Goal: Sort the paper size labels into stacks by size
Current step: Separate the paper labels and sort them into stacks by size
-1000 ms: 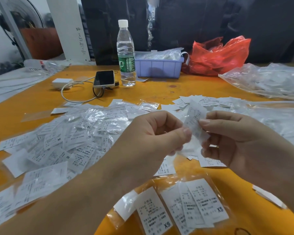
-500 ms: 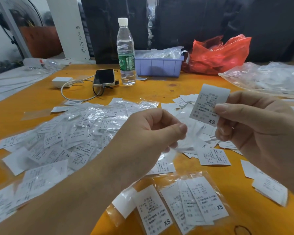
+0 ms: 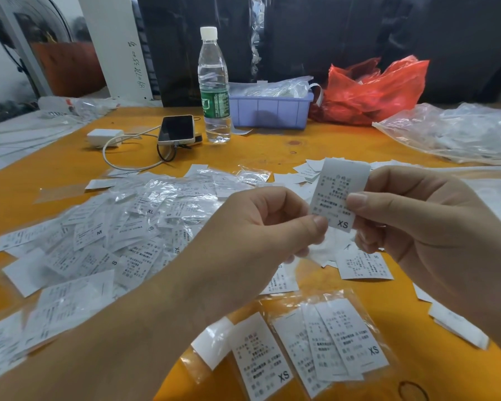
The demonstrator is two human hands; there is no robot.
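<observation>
Head view shows the right hand [image 3: 428,227] pinching a small white paper label printed XS [image 3: 340,195] between thumb and fingers, held upright above the orange counter [image 3: 70,169]. A second ago both hands worked together at a crumpled label close over the loose heap; since then the right hand has lifted this one clear and turned its print toward the camera, so the size now reads plainly. The left hand [image 3: 261,224] has come back up beside it, its thumb tip touching or nearly touching the label's lower left edge, fingers curled; a scrap of clear film seems to hang under them, though whether this grip holds it I cannot tell.

That reading settles where the label belongs. Near the front edge lies a fan of white XS labels in clear plastic sleeves [image 3: 324,348], well below the held one, and that looks the likely stack for it. The big pile of mixed sleeved labels [image 3: 104,241] at left, showing M, S and XL, remains unsorted, so the job is far from done.
</observation>
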